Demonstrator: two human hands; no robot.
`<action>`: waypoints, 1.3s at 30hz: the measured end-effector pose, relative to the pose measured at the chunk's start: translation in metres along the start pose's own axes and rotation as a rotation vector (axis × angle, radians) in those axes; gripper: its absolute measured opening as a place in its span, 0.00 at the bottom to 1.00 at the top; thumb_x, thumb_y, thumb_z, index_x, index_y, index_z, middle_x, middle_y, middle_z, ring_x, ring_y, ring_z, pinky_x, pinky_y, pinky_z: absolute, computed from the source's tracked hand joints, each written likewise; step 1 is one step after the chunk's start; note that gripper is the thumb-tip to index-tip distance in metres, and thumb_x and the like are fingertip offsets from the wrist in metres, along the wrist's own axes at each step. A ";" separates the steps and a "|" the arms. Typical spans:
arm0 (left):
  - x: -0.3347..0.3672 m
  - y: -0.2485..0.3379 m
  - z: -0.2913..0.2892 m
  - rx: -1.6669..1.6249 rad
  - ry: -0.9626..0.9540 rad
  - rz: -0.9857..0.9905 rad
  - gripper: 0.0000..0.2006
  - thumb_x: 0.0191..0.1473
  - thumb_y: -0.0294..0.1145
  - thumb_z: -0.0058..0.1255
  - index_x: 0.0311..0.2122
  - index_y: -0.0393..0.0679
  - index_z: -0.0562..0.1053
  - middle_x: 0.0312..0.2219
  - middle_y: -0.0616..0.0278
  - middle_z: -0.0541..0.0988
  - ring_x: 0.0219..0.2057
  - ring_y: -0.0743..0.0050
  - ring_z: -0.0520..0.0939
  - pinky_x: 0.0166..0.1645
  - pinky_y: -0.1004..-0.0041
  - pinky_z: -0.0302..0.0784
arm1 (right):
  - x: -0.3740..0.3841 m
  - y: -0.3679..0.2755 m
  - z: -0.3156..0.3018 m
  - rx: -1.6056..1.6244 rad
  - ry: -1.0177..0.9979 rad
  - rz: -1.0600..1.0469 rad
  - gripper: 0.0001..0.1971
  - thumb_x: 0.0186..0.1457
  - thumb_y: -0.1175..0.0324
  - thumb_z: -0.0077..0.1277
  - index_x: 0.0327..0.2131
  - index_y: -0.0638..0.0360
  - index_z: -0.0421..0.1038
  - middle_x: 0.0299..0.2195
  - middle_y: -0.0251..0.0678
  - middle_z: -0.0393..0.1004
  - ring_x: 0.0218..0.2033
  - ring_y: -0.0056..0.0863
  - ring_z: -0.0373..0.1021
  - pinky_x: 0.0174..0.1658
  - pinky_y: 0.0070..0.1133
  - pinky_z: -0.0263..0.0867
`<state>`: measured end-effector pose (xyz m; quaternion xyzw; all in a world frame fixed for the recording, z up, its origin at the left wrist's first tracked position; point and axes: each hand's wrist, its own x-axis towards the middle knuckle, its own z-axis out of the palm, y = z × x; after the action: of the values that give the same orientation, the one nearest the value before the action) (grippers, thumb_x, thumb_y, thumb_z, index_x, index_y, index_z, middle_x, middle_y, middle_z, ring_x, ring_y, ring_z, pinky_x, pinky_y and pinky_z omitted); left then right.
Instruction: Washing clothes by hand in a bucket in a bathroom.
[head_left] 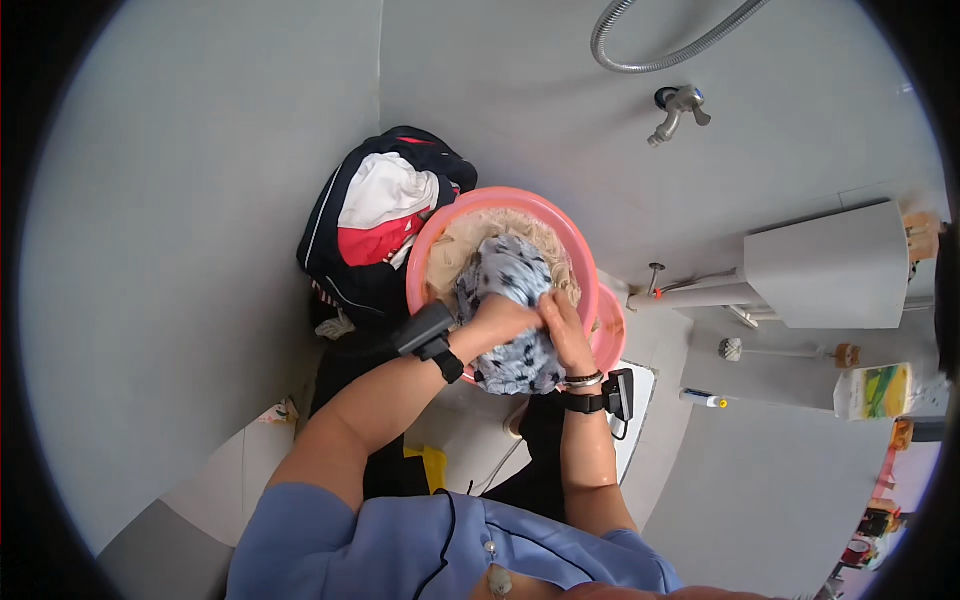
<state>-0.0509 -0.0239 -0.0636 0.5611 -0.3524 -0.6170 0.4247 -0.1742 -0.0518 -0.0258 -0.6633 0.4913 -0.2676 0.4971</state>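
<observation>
A pale blue-grey cloth with black spots (515,268) is bunched up over a pink basin (588,285), and part of it hangs across the near rim. My left hand (503,322) is closed on the middle of this spotted cloth. Close beside it on the right, my right hand (566,328) also grips the cloth, fingers curled. The two hands nearly touch. Beneath the spotted cloth, cream-coloured fabric (455,245) lies in the basin. Each of my wrists wears a black strap with a dark device on it.
A heap of dark, white and red clothes (370,225) stands left of the basin. Another pink basin (612,335) shows partly behind it on the right. A tap (680,112) and metal hose (655,62) are on the far wall. A white cistern (825,265) is at right.
</observation>
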 end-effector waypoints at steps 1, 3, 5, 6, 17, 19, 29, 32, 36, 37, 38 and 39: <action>-0.007 0.000 0.004 0.249 -0.105 0.070 0.20 0.32 0.44 0.58 0.20 0.34 0.72 0.14 0.61 0.72 0.16 0.76 0.71 0.21 0.73 0.66 | -0.003 -0.001 -0.003 -0.147 -0.019 -0.015 0.25 0.48 0.51 0.46 0.32 0.72 0.64 0.27 0.39 0.67 0.29 0.22 0.61 0.34 0.20 0.58; -0.022 0.000 0.003 0.366 -0.372 0.125 0.22 0.32 0.46 0.58 0.22 0.33 0.72 0.18 0.57 0.74 0.20 0.73 0.73 0.26 0.73 0.69 | -0.008 -0.007 -0.011 -0.299 -0.105 0.126 0.28 0.45 0.50 0.48 0.30 0.74 0.64 0.25 0.40 0.66 0.28 0.23 0.60 0.32 0.21 0.59; -0.041 0.015 -0.003 0.324 -0.431 0.135 0.24 0.32 0.47 0.57 0.25 0.32 0.72 0.20 0.55 0.74 0.23 0.70 0.74 0.29 0.73 0.69 | -0.012 -0.012 -0.010 -0.455 -0.189 0.267 0.30 0.42 0.49 0.49 0.29 0.76 0.64 0.24 0.41 0.66 0.27 0.24 0.60 0.30 0.22 0.59; -0.050 0.024 -0.006 0.285 -0.494 0.145 0.25 0.32 0.47 0.57 0.28 0.31 0.71 0.23 0.52 0.75 0.26 0.67 0.75 0.33 0.72 0.70 | -0.014 -0.015 -0.008 -0.307 -0.192 0.333 0.28 0.41 0.51 0.50 0.27 0.77 0.65 0.22 0.40 0.66 0.26 0.24 0.60 0.29 0.23 0.59; -0.060 0.033 -0.018 -0.176 -0.363 0.402 0.13 0.50 0.34 0.44 0.35 0.35 0.71 0.30 0.66 0.75 0.33 0.85 0.70 0.40 0.79 0.66 | -0.019 -0.077 -0.015 0.424 0.021 0.273 0.06 0.42 0.76 0.44 0.26 0.67 0.69 0.22 0.31 0.70 0.22 0.19 0.66 0.28 0.16 0.62; -0.065 0.042 -0.029 -0.306 -0.334 0.397 0.13 0.52 0.35 0.42 0.36 0.36 0.72 0.29 0.65 0.74 0.33 0.85 0.70 0.42 0.78 0.65 | -0.023 -0.091 -0.021 0.386 0.068 0.124 0.07 0.42 0.77 0.43 0.27 0.68 0.69 0.23 0.32 0.71 0.23 0.19 0.66 0.29 0.16 0.62; -0.049 0.075 -0.109 -1.156 0.003 0.286 0.15 0.50 0.41 0.38 0.36 0.41 0.69 0.31 0.59 0.75 0.32 0.74 0.73 0.36 0.75 0.67 | -0.046 -0.195 -0.073 0.469 0.058 -0.172 0.17 0.40 0.73 0.39 0.36 0.70 0.64 0.33 0.40 0.69 0.33 0.29 0.67 0.40 0.23 0.64; -0.052 0.077 -0.112 -1.127 0.008 0.282 0.14 0.49 0.41 0.40 0.35 0.42 0.70 0.28 0.61 0.74 0.29 0.76 0.72 0.34 0.78 0.65 | -0.054 -0.211 -0.087 0.551 0.072 -0.262 0.17 0.43 0.70 0.40 0.37 0.71 0.64 0.34 0.43 0.70 0.34 0.32 0.68 0.41 0.27 0.64; -0.050 0.076 -0.116 -1.106 0.011 0.281 0.13 0.49 0.40 0.40 0.34 0.43 0.70 0.26 0.64 0.74 0.28 0.78 0.71 0.34 0.79 0.63 | -0.062 -0.228 -0.097 0.626 0.207 -0.348 0.20 0.43 0.67 0.43 0.39 0.71 0.63 0.35 0.46 0.70 0.35 0.36 0.68 0.41 0.30 0.64; -0.049 0.075 -0.117 -1.106 0.015 0.279 0.13 0.49 0.40 0.40 0.34 0.43 0.70 0.26 0.64 0.74 0.28 0.78 0.71 0.34 0.79 0.63 | -0.065 -0.233 -0.097 0.605 0.163 -0.380 0.21 0.43 0.65 0.43 0.40 0.71 0.63 0.35 0.46 0.70 0.36 0.37 0.68 0.42 0.31 0.64; -0.048 0.074 -0.117 -1.112 0.028 0.267 0.14 0.49 0.40 0.40 0.36 0.42 0.70 0.27 0.63 0.73 0.27 0.77 0.71 0.34 0.79 0.63 | -0.066 -0.230 -0.101 0.642 0.165 -0.385 0.22 0.43 0.64 0.44 0.41 0.70 0.62 0.36 0.47 0.70 0.37 0.38 0.68 0.43 0.31 0.64; -0.047 0.073 -0.116 -1.118 0.041 0.254 0.15 0.49 0.40 0.39 0.38 0.41 0.70 0.28 0.63 0.73 0.27 0.76 0.71 0.34 0.78 0.64 | -0.066 -0.228 -0.103 0.680 0.168 -0.389 0.23 0.43 0.63 0.44 0.42 0.70 0.62 0.37 0.47 0.69 0.38 0.38 0.68 0.43 0.32 0.64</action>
<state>0.0744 -0.0043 0.0074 0.2164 -0.0292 -0.6425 0.7345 -0.1979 -0.0271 0.2313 -0.5173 0.2790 -0.5574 0.5864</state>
